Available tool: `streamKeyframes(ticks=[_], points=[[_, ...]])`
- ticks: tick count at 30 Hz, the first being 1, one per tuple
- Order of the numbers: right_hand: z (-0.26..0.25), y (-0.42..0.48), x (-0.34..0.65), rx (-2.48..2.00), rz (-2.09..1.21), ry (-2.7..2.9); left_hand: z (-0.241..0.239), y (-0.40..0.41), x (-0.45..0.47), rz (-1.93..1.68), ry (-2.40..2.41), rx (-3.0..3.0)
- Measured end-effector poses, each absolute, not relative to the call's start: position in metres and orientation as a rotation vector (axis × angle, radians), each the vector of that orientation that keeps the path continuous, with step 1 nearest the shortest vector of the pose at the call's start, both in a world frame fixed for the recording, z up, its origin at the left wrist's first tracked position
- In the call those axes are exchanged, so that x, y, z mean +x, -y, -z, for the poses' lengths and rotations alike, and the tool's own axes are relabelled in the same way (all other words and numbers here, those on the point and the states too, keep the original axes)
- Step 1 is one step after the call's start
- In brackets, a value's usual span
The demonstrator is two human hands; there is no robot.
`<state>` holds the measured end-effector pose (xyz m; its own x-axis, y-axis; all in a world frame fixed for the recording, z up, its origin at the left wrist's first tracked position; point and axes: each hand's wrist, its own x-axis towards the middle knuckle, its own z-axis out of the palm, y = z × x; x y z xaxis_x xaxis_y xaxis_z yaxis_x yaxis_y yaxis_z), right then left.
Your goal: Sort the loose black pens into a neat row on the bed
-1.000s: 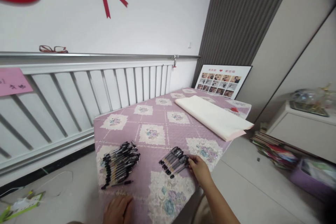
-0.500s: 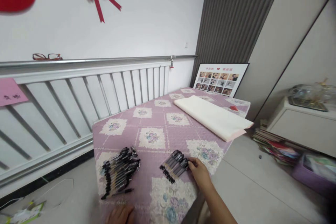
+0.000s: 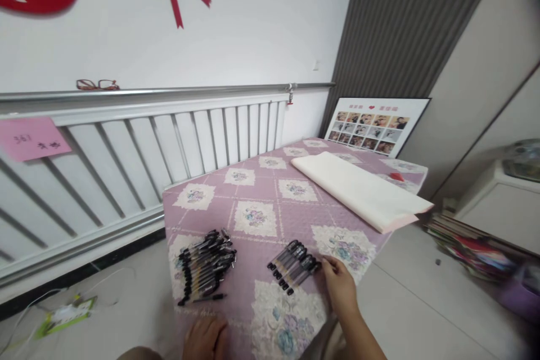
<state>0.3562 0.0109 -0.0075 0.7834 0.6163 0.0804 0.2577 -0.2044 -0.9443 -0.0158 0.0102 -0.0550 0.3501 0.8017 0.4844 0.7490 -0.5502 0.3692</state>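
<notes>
On purple floral cloth (image 3: pixel 301 216) by a radiator (image 3: pixel 203 129), left hand (image 3: pixel 205 337) and right hand (image 3: pixel 341 288) sit near pens (image 3: pixel 294 266), each grip's state unclear.

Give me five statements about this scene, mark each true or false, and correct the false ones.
The right hand is at the right end of the smaller pen row. True.

The larger pen pile lies right of that row. False: the larger pen pile lies to its left.

A pink note hangs on the radiator. True.

The glasses lie on the table. False: the glasses rest on the pipe above the radiator.

The left hand rests on the photo board. False: the left hand is at the near edge of the table.
</notes>
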Motion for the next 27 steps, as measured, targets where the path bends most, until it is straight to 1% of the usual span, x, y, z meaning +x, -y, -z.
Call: streamKeyframes(ticks=[4, 7, 12, 15, 21, 27], points=[[0.006, -0.001, 0.342, -1.808, -0.253, 0.542, 0.033, -0.007, -0.014, -0.803, -1.422, 2.498], [0.003, 0.001, 0.303, -1.717, -0.254, 0.609, 0.020, -0.004, -0.011, -0.748, -1.467, 2.418], [0.004, -0.005, 0.203, -1.552, -0.498, 1.085, 0.015, 0.000, -0.007, -0.737, -1.506, 2.330], [0.008, -0.015, 0.162, -1.473, -0.527, 1.351, 0.017, 0.000, -0.008, -0.725, -1.536, 2.302], [0.009, -0.043, 0.142, -1.475, -0.432, 1.538, 0.014, -0.009, -0.010, -0.690, -1.684, 2.240], [0.003, -0.063, 0.137, -1.428, -0.445, 1.787, 0.014, -0.026, -0.011, -0.737, -1.756, 2.256]])
